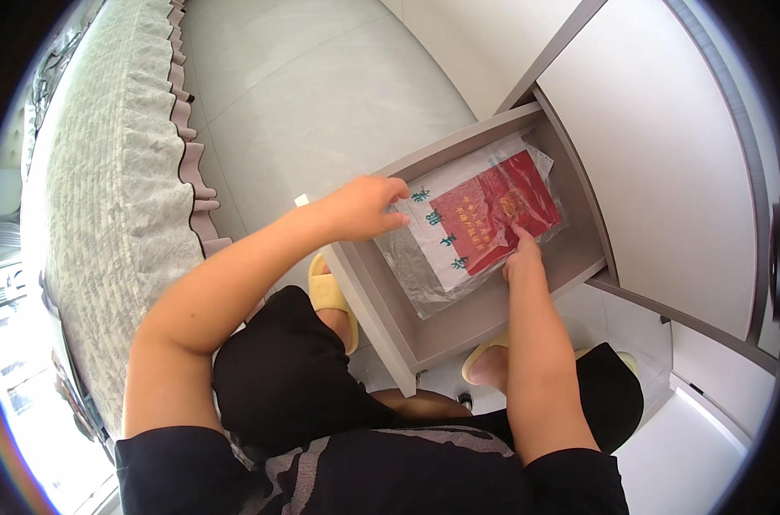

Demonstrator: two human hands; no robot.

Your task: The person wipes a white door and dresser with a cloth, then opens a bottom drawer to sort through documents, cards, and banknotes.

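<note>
A pulled-out drawer (464, 340) holds a clear plastic bag (410, 278). Inside the bag lie a red document booklet (457, 222) with gold writing and a white sheet (438, 267). Green characters run along the bag's left part. My right hand (524, 254) grips the bag's near edge, thumb on top over the booklet, the other fingers mostly hidden. My left hand (367, 206) hovers by the bag's upper left corner, above the drawer's front corner. Its thumb and fingers are apart with nothing between them.
A bed with a quilted, ruffled cover (107, 161) runs along the left. Grey tile floor (300, 84) lies beyond the drawer. White cabinet panels (660, 148) rise at the right. My feet in yellow slippers (325, 293) are beside and below the drawer.
</note>
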